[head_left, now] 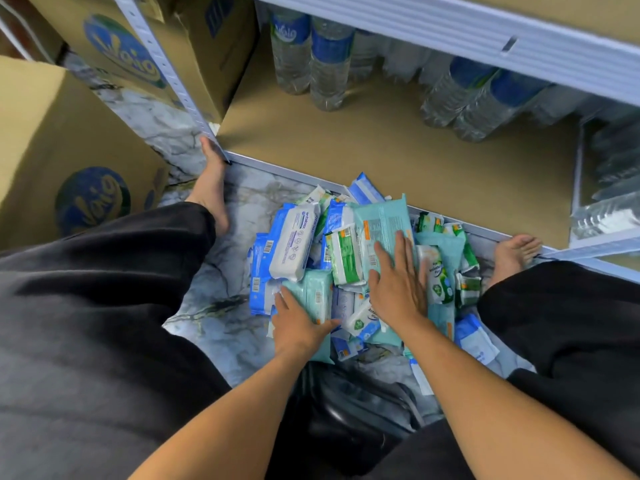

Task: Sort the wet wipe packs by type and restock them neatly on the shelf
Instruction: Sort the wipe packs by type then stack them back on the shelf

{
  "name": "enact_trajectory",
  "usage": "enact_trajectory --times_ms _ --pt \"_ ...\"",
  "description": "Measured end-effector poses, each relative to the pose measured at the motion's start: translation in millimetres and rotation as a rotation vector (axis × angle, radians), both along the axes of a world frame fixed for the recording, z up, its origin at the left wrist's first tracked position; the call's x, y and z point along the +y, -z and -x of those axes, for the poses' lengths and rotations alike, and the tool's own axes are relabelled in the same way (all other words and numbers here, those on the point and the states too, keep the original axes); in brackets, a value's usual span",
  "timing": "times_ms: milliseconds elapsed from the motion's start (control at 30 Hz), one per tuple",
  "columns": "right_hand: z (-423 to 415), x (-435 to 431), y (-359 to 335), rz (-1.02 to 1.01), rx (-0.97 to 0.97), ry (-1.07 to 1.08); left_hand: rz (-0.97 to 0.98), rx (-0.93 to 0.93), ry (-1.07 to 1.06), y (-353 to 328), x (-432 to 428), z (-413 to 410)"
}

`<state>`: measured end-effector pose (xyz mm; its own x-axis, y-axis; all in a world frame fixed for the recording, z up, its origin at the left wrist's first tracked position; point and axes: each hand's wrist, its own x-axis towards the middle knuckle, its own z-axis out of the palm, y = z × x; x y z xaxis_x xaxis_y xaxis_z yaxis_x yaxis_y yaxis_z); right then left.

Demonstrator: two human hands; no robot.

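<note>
A heap of wet wipe packs [349, 258] lies on the marble floor between my legs, just in front of the bottom shelf [398, 157]. The packs are mixed: teal, blue-and-white, and green-and-white ones. My left hand [298, 323] rests on a teal pack [313, 292] at the near left of the heap, thumb along its side. My right hand [398, 282] lies flat with straight fingers on a large teal pack [381, 223] on top of the heap.
Water bottles [311, 53] stand at the back of the bottom shelf, more at the right [474, 98]. Cardboard boxes [52, 150] stand at the left. The metal shelf post [180, 88] rises by my left foot [211, 188]. My right foot [512, 254] touches the shelf rim.
</note>
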<state>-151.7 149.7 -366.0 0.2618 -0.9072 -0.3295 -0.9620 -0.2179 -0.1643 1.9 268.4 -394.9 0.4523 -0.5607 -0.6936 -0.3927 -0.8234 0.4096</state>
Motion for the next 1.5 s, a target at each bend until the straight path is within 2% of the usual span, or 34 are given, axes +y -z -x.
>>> enact_trajectory --times_ms 133,267,633,767,967,1133,1500 --pt "-8.6 -9.4 -1.4 -0.006 -0.061 0.148 -0.031 -0.02 0.04 -3.6 -1.9 -4.1" --pt "-13.7 -11.1 1.6 -0.032 -0.022 0.217 -0.038 -0.026 0.071 -12.0 0.0 -9.0" --pt "12.0 0.0 -21.8 0.07 0.034 0.224 -0.105 -0.058 0.128 -51.2 0.2 -21.4" --pt "8.3 7.4 -38.6 0.047 -0.059 0.277 -0.145 -0.11 0.257 -69.6 4.5 -22.4" --pt "6.6 10.3 -57.0 0.005 -0.167 0.306 0.008 -0.215 0.347 -101.4 4.0 -13.6" --pt "0.0 1.8 -67.6 0.018 -0.151 0.239 0.145 -0.309 0.392 -117.2 -17.0 -23.6" --pt "-28.8 -94.9 -67.1 0.139 -0.093 0.097 0.179 -0.468 0.466 -101.0 -153.3 -96.5"
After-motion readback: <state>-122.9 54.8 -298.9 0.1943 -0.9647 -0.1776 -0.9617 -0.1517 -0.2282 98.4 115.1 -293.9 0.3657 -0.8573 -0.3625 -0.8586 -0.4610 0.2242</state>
